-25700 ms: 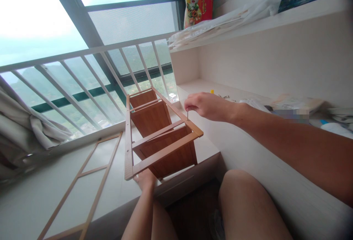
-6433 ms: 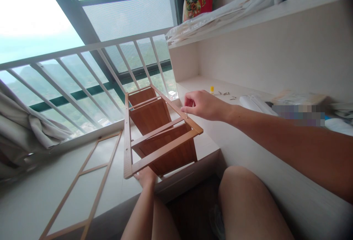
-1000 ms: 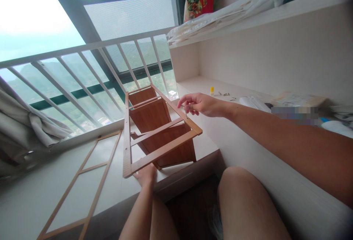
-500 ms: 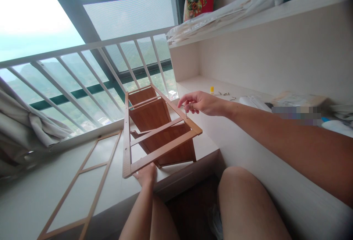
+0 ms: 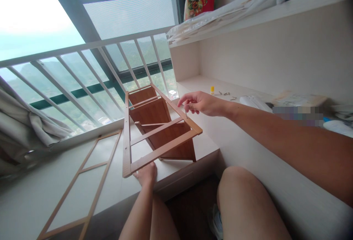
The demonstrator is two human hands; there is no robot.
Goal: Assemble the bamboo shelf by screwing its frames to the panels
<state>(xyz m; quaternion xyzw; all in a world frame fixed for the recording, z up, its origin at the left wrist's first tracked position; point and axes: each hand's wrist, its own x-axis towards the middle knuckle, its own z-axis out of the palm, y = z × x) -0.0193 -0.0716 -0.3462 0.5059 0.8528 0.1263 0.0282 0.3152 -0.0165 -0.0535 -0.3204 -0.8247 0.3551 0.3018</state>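
A brown wooden rack (image 5: 162,150) with slanted shelf boards lies tilted on the white window ledge (image 5: 35,199). My left hand (image 5: 146,173) is under the rack's near end, gripping its bottom rail; its fingers are mostly hidden. My right hand (image 5: 202,103) hovers over the rack's right side rail. Its index finger is stretched out and the other fingers pinch a thin metal key (image 5: 185,113) that stands on the rail.
A loose ladder-shaped wooden side frame (image 5: 92,169) lies flat on the ledge to the left. Loose screws (image 5: 226,94) and a small yellow piece (image 5: 211,90) sit in the white shelf niche. White railing (image 5: 110,43) stands behind, a curtain (image 5: 33,129) hangs at left, and my knee (image 5: 242,196) is below.
The rack has turned slightly and its lower shelf board now sits at a different angle. My right hand has barely moved at the side rail, and my left hand stays under the near end.
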